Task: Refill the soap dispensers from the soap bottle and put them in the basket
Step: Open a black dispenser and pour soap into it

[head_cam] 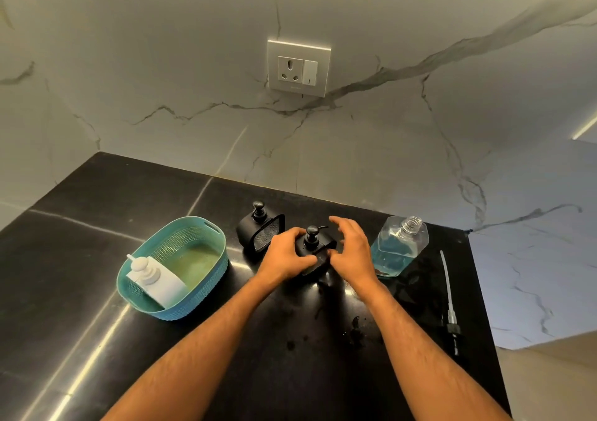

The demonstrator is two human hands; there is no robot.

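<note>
A black soap dispenser (312, 243) with its pump on top stands mid-counter. My left hand (284, 256) grips its left side. My right hand (352, 249) is at its right side, thumb near the body and fingers spread loosely above it. A second black dispenser (258, 231) stands just behind to the left. The teal basket (197, 294) on the left holds a white dispenser (155, 278) lying in its near end. The clear soap bottle (400, 246), uncapped and part full of blue liquid, stands to the right.
The bottle's pump with its long tube (449, 301) lies on the black counter (97, 259) near the right edge. Wet spots (355, 330) mark the counter in front of the dispenser. A wall socket (298, 68) sits on the marble backsplash.
</note>
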